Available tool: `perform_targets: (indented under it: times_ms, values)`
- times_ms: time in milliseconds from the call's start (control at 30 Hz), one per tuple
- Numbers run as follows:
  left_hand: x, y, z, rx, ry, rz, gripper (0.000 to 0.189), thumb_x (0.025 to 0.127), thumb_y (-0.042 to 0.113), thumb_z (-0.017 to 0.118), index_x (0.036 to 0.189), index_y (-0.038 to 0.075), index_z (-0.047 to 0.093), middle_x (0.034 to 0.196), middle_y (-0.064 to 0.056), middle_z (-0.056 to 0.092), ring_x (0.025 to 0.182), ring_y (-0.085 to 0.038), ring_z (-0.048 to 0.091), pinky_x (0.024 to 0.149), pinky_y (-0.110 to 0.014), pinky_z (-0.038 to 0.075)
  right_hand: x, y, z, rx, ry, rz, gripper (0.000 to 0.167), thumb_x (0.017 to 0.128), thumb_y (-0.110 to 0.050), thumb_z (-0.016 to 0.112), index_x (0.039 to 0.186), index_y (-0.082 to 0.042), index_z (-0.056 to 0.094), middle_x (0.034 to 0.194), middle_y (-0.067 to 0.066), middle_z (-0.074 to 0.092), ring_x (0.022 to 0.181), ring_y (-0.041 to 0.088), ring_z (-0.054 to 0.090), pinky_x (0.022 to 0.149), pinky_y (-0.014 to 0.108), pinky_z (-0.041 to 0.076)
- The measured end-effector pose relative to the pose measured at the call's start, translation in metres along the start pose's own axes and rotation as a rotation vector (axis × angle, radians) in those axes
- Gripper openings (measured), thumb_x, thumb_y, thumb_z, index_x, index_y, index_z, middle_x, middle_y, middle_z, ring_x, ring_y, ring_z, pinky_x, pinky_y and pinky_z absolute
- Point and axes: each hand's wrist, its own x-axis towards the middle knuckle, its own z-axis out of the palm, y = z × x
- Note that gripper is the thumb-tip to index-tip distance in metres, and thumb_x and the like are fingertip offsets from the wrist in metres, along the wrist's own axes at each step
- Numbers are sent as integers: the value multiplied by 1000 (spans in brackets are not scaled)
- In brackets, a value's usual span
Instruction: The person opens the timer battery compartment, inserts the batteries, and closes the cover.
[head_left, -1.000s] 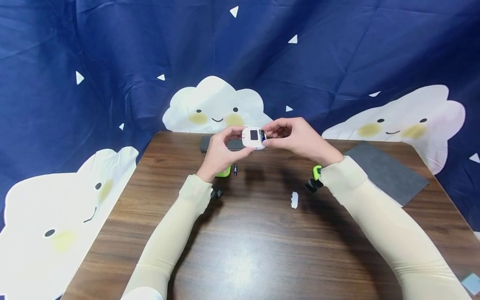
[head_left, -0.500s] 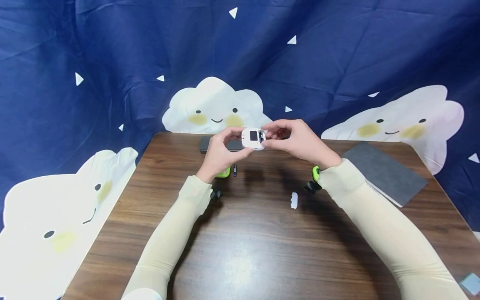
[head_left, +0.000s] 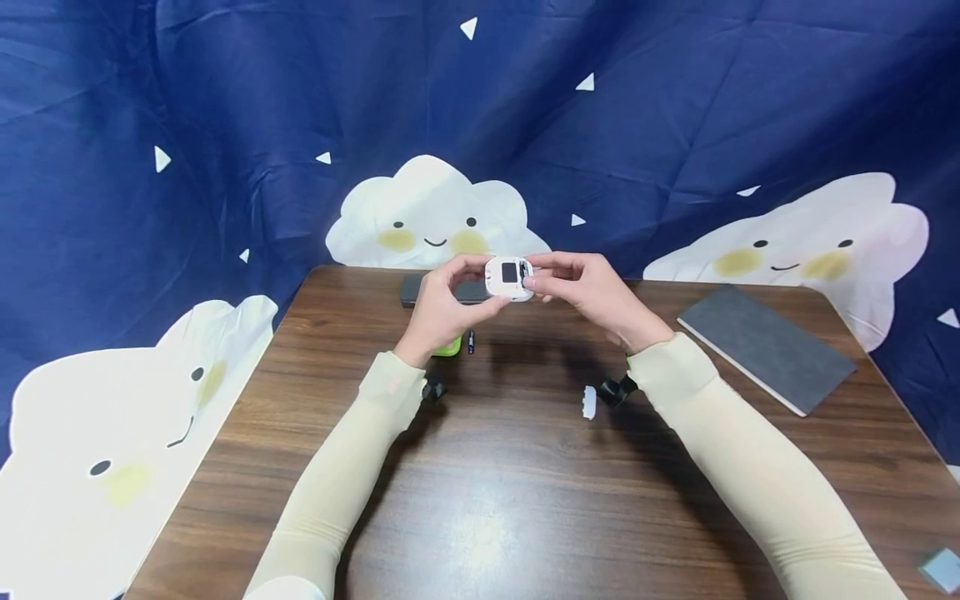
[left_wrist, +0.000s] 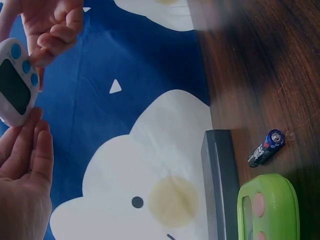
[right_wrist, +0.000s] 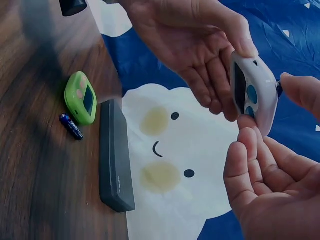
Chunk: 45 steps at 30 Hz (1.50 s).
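A white digital timer (head_left: pixel 498 287) with blue buttons is held up above the far part of the table, its back towards the head camera. My left hand (head_left: pixel 438 315) grips its left side between thumb and fingers. On its right side sits an uncovered battery slot with a dark battery (head_left: pixel 524 271) in it, partly hidden. My right hand (head_left: pixel 600 296) has its thumb at that battery. In the right wrist view, the other fingers touch the timer's front (right_wrist: pixel 251 95) near the buttons. A small white battery cover (head_left: pixel 589 402) lies on the table below the right hand.
Behind the left hand stands a long dark box (right_wrist: pixel 115 155). Near it lie a green timer (right_wrist: pixel 80 98) and a loose blue-black battery (right_wrist: pixel 71 126). A grey notebook (head_left: pixel 768 348) lies at the right, and a pale blue block (head_left: pixel 942 570) at the near right corner.
My right hand has lowered slightly, and its thumb has moved onto the battery slot. The battery shows less than before. My left hand and the timer stay nearly still.
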Motion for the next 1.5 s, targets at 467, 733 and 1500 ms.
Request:
perform_targets:
  times_ms: [467, 733, 1500]
  values:
    - [0, 2, 5, 32, 3, 32, 56, 82, 14, 99, 133, 5, 76, 122, -14, 81, 111, -27, 77, 104, -31, 61, -2, 0, 1, 8, 68, 2, 38, 103, -19, 80, 136, 2, 77, 96, -13, 82, 82, 9, 73, 78, 20, 62]
    - [-1, 1, 7, 13, -2, 23, 55, 84, 13, 97, 134, 6, 75, 124, -13, 80, 111, -26, 77, 105, -32, 60, -6, -1, 1, -2, 70, 0, 40, 104, -21, 81, 137, 1, 77, 100, -13, 82, 85, 14, 74, 80, 21, 62]
    - [-1, -3, 2, -37, 27, -15, 56, 84, 14, 97, 135, 6, 75, 125, -13, 79, 112, -21, 76, 104, -23, 59, -114, 107, -27, -418, -22, 132, 56, 89, -18, 94, 138, 0, 74, 123, 15, 78, 105, 20, 68, 86, 16, 55]
